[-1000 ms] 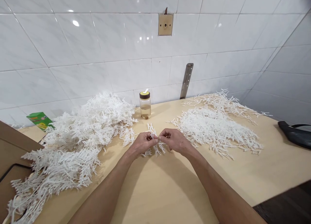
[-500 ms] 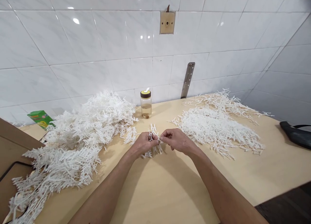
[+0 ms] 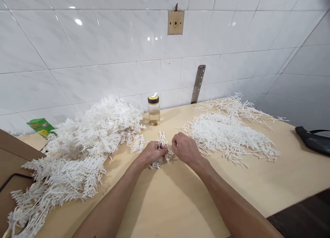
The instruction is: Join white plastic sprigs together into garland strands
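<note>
My left hand point(image 3: 152, 152) is closed on a white branching plastic sprig point(image 3: 162, 138), whose thin twigs poke out above and below the fingers. Just to its right, my right hand point(image 3: 186, 148) is curled with the fingertips pressed together; whatever they may pinch is hidden. A small gap separates the two hands. Left of my left hand lies a flat piece of the same white branching stuff point(image 3: 138, 143). To the far left rises a big heap of white branching sprigs point(image 3: 95, 138). A lower pile of loose white twigs point(image 3: 227, 134) spreads out to the right.
Behind my hands stands a clear jar point(image 3: 154, 110) with a dark and yellow lid, partly filled with liquid. A metal strip point(image 3: 198, 84) leans on the tiled wall. A green packet point(image 3: 41, 127), a brown box point(image 3: 18, 148) and a black strapped item point(image 3: 313, 141) lie at the sides.
My right hand has drawn slightly up and away from the left, turning so its back shows more. The left keeps its hold on the sprig. The view has shifted a little.
</note>
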Motion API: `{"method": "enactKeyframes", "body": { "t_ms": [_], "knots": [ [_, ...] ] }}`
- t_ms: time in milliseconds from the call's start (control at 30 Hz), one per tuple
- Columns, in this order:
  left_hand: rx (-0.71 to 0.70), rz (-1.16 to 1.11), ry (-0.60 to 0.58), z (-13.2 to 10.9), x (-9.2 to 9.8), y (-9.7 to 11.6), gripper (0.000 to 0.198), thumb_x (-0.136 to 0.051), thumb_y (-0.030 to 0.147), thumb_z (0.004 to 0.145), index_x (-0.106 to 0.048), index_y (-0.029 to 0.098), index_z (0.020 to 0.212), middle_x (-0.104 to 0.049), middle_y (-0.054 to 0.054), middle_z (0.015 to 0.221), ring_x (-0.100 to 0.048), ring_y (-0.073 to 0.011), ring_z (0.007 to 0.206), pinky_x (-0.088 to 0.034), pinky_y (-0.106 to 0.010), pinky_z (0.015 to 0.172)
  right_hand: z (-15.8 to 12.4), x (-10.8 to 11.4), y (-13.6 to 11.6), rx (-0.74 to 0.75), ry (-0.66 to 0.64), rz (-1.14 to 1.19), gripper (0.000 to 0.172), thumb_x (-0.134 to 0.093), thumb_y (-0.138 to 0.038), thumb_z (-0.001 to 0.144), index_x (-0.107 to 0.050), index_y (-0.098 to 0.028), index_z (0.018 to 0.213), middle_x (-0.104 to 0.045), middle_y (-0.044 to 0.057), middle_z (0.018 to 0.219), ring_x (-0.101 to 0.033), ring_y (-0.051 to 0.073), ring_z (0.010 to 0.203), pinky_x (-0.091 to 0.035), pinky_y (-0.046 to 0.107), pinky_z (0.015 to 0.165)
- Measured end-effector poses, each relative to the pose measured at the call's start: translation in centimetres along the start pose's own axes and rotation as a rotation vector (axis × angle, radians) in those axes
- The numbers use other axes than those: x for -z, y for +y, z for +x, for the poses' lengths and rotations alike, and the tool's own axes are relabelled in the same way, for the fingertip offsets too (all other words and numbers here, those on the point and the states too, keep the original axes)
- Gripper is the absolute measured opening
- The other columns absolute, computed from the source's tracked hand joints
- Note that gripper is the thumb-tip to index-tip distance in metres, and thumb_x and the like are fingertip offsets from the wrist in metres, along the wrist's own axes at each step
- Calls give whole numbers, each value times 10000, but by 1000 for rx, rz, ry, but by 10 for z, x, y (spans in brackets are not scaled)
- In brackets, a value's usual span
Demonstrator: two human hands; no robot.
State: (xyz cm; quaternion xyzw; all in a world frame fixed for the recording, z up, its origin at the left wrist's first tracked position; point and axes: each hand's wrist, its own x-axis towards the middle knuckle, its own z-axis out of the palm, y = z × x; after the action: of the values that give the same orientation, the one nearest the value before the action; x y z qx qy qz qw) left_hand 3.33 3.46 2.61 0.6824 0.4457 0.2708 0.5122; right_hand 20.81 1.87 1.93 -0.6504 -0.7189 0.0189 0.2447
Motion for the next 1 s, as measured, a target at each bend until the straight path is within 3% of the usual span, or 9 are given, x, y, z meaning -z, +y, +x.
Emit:
{"method": "enactKeyframes", "body": {
  "t_ms": [133, 233, 367, 467, 767, 867, 1000],
  "knots": [
    [-48, -57, 42, 1, -2, -2, 193, -640, 327, 699, -645, 153, 616, -554, 6, 556, -429, -98, 510, -310, -212, 491, 5, 6, 26, -202, 100, -86, 154, -499, -110, 831, -635, -153, 891, -648, 112, 942, -597, 200, 765, -376, 296, 653],
    [-31, -102, 79, 2, -2, -5, 211, -675, 353, 694, -655, 150, 638, -583, -3, 581, -443, -96, 517, -321, -215, 505, 6, 13, 36, -256, 116, 47, 186, -545, -183, 834, -656, -147, 979, -659, 127, 1032, -614, 213, 804, -404, 304, 682],
    [-18, -152, 62, 4, -1, -11, 228, -699, 372, 692, -655, 149, 686, -573, 8, 580, -455, -94, 512, -328, -216, 507, 3, 15, 20, -62, -159, 471, 261, -518, -357, 876, -721, -194, 893, -717, 44, 856, -628, 183, 736, -434, 282, 666],
    [-7, -154, 40, 5, -1, -13, 244, -699, 385, 690, -646, 148, 667, -548, 19, 561, -437, -88, 492, -313, -215, 490, 1, 12, 7, 13, -265, 575, 235, -561, -352, 836, -737, -196, 824, -725, 23, 783, -627, 172, 706, -433, 265, 641],
    [24, -60, 51, 2, -2, -3, 201, -627, 330, 702, -612, 157, 603, -490, 39, 498, -382, -82, 458, -273, -222, 477, -1, 9, -3, -1, -156, 370, 154, -545, -232, 815, -683, -193, 760, -690, 15, 712, -579, 144, 622, -393, 247, 609],
    [14, 18, 27, 1, -3, -3, 193, -629, 324, 697, -628, 151, 613, -528, 29, 524, -429, -95, 503, -303, -226, 510, 2, 1, 1, -37, -17, 155, 148, -511, -141, 816, -647, -168, 763, -680, 53, 780, -577, 158, 678, -378, 261, 642],
    [2, -13, 54, 2, -5, -6, 249, -664, 386, 697, -650, 140, 659, -553, 22, 562, -425, -92, 522, -308, -229, 528, 8, 2, 26, -182, 164, -56, 151, -486, -100, 828, -627, -145, 798, -662, 101, 839, -585, 194, 747, -371, 283, 668]
  ]
}}
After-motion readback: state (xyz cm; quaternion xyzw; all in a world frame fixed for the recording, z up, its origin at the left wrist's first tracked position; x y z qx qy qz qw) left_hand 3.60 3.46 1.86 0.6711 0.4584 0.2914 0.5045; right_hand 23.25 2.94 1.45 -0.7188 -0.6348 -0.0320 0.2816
